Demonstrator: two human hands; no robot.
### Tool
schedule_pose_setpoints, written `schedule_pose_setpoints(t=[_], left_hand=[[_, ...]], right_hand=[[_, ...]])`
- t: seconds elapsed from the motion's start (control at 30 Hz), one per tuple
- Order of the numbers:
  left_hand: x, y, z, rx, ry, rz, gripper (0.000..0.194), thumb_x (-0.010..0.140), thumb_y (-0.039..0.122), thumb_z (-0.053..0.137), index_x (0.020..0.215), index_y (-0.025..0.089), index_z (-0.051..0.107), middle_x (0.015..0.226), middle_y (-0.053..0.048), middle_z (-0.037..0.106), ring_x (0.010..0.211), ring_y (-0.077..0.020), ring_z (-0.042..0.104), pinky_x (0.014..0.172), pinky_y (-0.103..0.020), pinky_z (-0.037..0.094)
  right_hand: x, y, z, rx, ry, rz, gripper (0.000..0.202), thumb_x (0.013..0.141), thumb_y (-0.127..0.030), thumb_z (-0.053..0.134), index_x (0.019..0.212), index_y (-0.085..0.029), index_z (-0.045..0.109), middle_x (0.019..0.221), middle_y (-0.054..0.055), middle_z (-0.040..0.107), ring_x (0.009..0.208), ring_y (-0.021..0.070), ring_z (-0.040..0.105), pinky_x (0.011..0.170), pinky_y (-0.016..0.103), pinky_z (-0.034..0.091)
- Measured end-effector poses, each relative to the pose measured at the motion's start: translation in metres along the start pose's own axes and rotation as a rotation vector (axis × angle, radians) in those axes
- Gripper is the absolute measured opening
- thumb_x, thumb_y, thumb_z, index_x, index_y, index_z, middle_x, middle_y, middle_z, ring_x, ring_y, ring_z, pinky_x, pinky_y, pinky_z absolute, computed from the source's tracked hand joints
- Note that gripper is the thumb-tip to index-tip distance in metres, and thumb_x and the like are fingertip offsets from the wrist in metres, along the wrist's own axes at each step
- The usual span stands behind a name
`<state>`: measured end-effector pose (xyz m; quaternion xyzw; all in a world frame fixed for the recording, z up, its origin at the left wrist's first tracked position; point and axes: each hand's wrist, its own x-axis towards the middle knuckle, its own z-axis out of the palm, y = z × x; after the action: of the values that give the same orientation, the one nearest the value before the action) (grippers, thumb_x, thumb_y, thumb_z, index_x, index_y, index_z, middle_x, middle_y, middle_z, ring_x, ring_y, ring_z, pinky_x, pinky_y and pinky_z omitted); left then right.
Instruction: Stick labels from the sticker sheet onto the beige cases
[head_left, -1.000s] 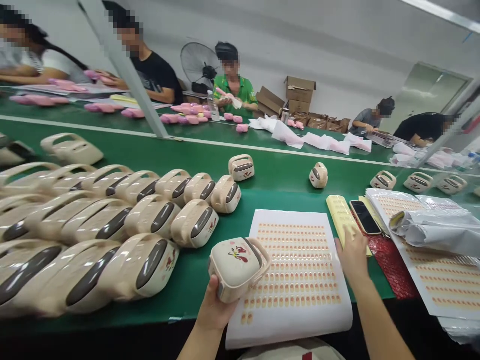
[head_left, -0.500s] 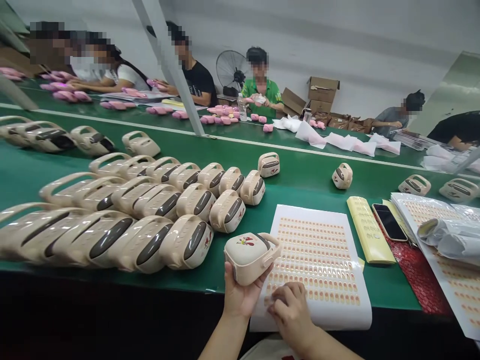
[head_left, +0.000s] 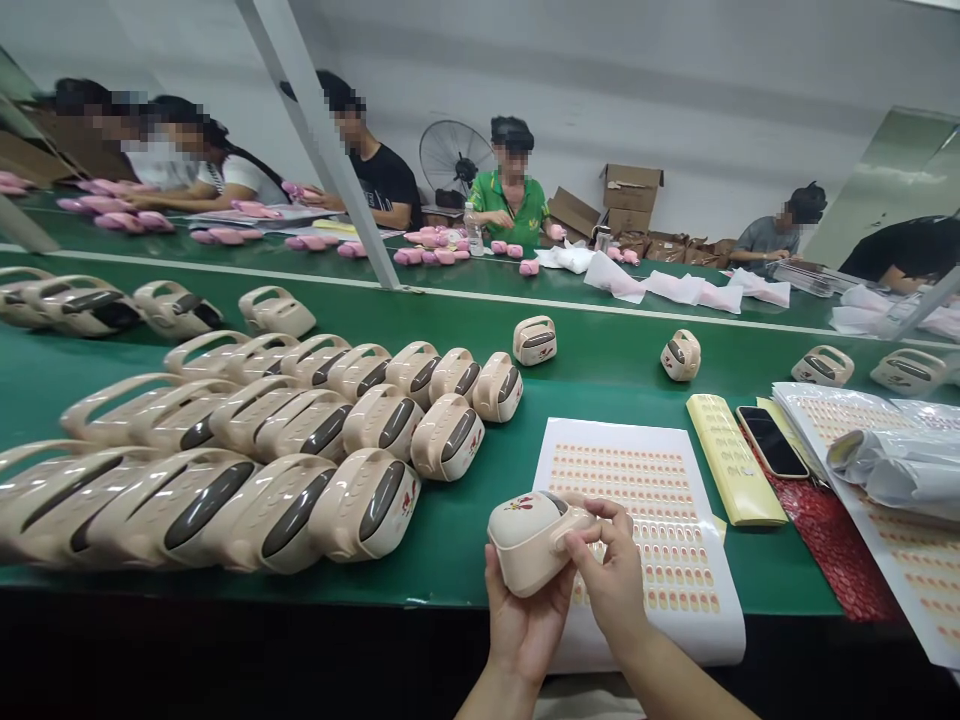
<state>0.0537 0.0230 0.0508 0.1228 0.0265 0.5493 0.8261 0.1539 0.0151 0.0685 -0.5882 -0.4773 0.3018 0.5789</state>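
My left hand (head_left: 529, 620) cups a small beige device (head_left: 525, 555) from below, its fingers wrapped round the body. The device is rounded, with a carry handle, a dark glossy panel and a red printed design on its pale face. At the handle end, my right hand (head_left: 619, 570) is closed, thumb pressed against the side near the handle joint and fingers over the handle. Whether a sticker is under the thumb cannot be seen. Beneath both hands lies a white sheet of small orange-and-clear oval stickers (head_left: 622, 460), partly covered by them.
Several rows of matching beige devices (head_left: 367, 505) stand on the green table to the left. To the right are a yellow folded pad (head_left: 735, 460), a phone (head_left: 772, 440) and more sticker sheets (head_left: 862, 420). Co-workers (head_left: 517, 195) sit across, among pink items (head_left: 435, 240).
My right hand has lifted from the sticker sheet's lower left to the device's handle. My left hand and the device have shifted right and slightly down in the view.
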Motion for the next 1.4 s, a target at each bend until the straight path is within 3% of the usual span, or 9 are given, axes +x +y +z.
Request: schedule_pose_setpoints(t=[0.17,0.33,0.53,0.7,0.9,1.03,1.17,1.3,1.4], left_hand=[[0.002,-0.004,-0.004,-0.201,-0.227,-0.025,0.047,0.089,0.045,0.033,0.115,0.017,0.059,0.119,-0.011,0.062,0.112,-0.0169,0.054,0.095,-0.023,0.040],[0.003,-0.005,-0.002,-0.214,-0.242,-0.052,0.046,0.090,0.043,0.031,0.117,0.017,0.057,0.119,-0.011,0.062,0.113,-0.0164,0.054,0.097,-0.024,0.037],[0.000,-0.004,0.002,-0.203,-0.260,-0.074,0.050,0.089,0.048,0.030,0.118,0.017,0.057,0.122,-0.010,0.060,0.115,-0.0138,0.052,0.098,-0.020,0.034],[-0.002,-0.002,0.006,-0.123,-0.220,-0.115,0.048,0.088,0.050,0.033,0.120,0.022,0.056,0.127,-0.006,0.056,0.118,-0.0156,0.049,0.098,-0.021,0.035],[-0.004,0.011,0.000,-0.030,-0.224,-0.122,0.048,0.088,0.053,0.031,0.123,0.028,0.052,0.131,-0.002,0.053,0.123,-0.0172,0.043,0.100,-0.025,0.033],[-0.004,0.024,-0.005,-0.066,-0.208,-0.079,0.052,0.086,0.054,0.032,0.125,0.025,0.050,0.132,-0.005,0.052,0.125,-0.0198,0.040,0.102,-0.026,0.031],[-0.003,0.033,-0.009,-0.094,-0.152,-0.028,0.050,0.086,0.051,0.036,0.123,0.022,0.052,0.128,-0.007,0.056,0.123,-0.0225,0.043,0.101,-0.029,0.035],[-0.003,0.038,-0.012,-0.046,-0.047,0.049,0.043,0.085,0.045,0.043,0.118,0.022,0.056,0.122,-0.007,0.060,0.116,-0.0234,0.051,0.095,-0.033,0.043],[-0.004,0.039,-0.014,0.070,0.137,0.108,0.037,0.081,0.044,0.051,0.115,0.029,0.057,0.115,-0.004,0.065,0.107,-0.0247,0.058,0.090,-0.040,0.048]], right_hand=[[-0.004,0.001,0.003,-0.102,0.054,-0.110,0.018,0.075,-0.028,0.060,0.059,-0.020,0.058,0.099,0.007,0.054,0.102,0.0233,0.049,0.086,0.040,0.041],[-0.007,-0.003,0.010,-0.219,0.224,-0.372,0.016,0.080,-0.020,0.054,0.064,-0.021,0.052,0.090,0.005,0.050,0.091,0.0196,0.051,0.078,0.036,0.043],[-0.005,0.002,0.001,-0.556,0.205,-0.733,0.009,0.082,-0.015,0.049,0.081,-0.022,0.054,0.103,0.006,0.052,0.091,0.0206,0.048,0.077,0.038,0.038],[0.004,0.005,-0.004,-0.425,0.097,-0.489,0.035,0.084,-0.039,0.046,0.114,-0.021,0.043,0.109,0.010,0.050,0.102,0.0250,0.047,0.083,0.042,0.040],[-0.006,0.028,-0.004,-0.206,0.049,-0.163,0.020,0.091,-0.028,0.030,0.104,-0.023,0.044,0.097,0.005,0.057,0.086,0.0169,0.056,0.070,0.030,0.047],[-0.035,0.051,0.003,-0.503,-0.145,-0.514,0.022,0.086,-0.031,0.046,0.105,-0.022,0.052,0.094,0.005,0.062,0.083,0.0203,0.055,0.070,0.033,0.042],[-0.049,0.063,0.015,-0.693,0.016,-0.804,0.016,0.087,-0.029,0.048,0.094,-0.022,0.061,0.092,0.004,0.067,0.084,0.0210,0.052,0.075,0.037,0.032],[-0.048,0.063,0.021,-0.643,0.035,-0.842,0.018,0.087,-0.020,0.047,0.076,-0.022,0.061,0.083,0.000,0.067,0.077,0.0176,0.050,0.074,0.036,0.029],[-0.044,0.056,0.017,-0.514,-0.068,-0.730,0.018,0.081,-0.018,0.051,0.065,-0.022,0.057,0.077,-0.001,0.064,0.074,0.0167,0.050,0.070,0.034,0.032]])
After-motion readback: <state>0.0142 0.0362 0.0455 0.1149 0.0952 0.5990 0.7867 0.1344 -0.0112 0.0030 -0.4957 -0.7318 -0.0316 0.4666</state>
